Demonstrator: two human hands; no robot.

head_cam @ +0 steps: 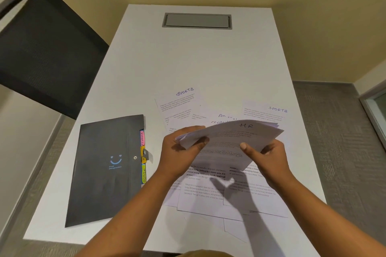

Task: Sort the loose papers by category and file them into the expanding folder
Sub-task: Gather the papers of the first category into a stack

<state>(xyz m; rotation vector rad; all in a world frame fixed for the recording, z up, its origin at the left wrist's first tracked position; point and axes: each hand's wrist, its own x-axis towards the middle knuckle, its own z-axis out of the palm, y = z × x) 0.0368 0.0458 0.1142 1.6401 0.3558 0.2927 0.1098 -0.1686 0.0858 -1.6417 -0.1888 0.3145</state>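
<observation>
A stack of white papers (229, 137), its top sheet marked "HR", is lifted above the table. My left hand (179, 152) grips its left edge, thumb on top. My right hand (265, 156) grips its right lower edge. Under and around the stack lie loose printed sheets (208, 194); two headed "SPORTS" (181, 100) (269, 112) lie farther back. The black expanding folder (106, 169) lies closed to the left, with a smiley print and pink, yellow and green tabs (143, 156) along its right edge.
The white table (188, 58) has a grey cable hatch (197, 20) at its far end. A black mesh chair (41, 48) stands at the left. Grey carpet borders the table on the right.
</observation>
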